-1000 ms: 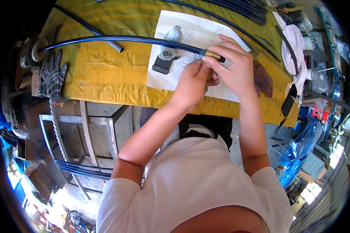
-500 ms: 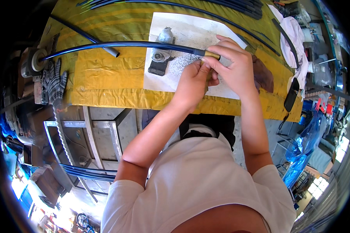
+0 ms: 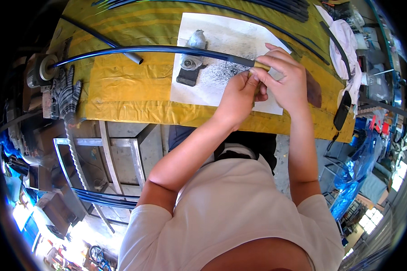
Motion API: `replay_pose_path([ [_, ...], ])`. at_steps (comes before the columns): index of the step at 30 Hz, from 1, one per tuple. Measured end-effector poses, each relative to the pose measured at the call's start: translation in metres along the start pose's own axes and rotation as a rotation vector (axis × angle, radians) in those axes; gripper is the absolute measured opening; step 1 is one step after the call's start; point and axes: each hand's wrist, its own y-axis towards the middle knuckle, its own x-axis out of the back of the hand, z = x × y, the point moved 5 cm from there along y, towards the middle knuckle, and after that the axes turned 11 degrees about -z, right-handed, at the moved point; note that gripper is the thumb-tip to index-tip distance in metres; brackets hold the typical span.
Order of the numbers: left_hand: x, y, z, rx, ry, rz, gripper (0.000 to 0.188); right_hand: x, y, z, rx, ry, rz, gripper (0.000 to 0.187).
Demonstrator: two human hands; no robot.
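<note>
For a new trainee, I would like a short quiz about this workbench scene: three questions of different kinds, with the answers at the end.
1. True or false: the striped glove lies to the left of the white sheet.
2. Choose: at which part of the dark blue rod are the left hand and the right hand? (a) left end; (b) middle; (c) right end.
3. What is scattered on the sheet near the hands?

Key: 1. True. 2. c. 3. Dark specks.
</note>
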Motion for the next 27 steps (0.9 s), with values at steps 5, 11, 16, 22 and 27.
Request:
replay_pose_path([
  [5,0.010,-0.001,-0.007,-0.023,0.012,-0.040,0.024,-0.008,0.005,0.009,0.028,0.032,0.000,0.021],
  [11,0.028,-0.005,-0.024,-0.004,0.084,-0.130,0.025,-0.025,0.013,0.021,0.052,0.084,-0.012,0.017],
  [16,0.037,-0.003,-0.028,-0.025,0.092,-0.161,0.026,-0.034,0.017,0.024,0.081,0.111,-0.021,0.016],
  [22,0.034,-0.002,-0.028,-0.057,0.069,-0.178,0.026,-0.033,0.018,0.024,0.085,0.104,-0.017,0.017],
  [27,0.034,-0.002,-0.025,-0.037,0.055,-0.158,0.024,-0.031,0.017,0.023,0.084,0.163,-0.053,0.015],
])
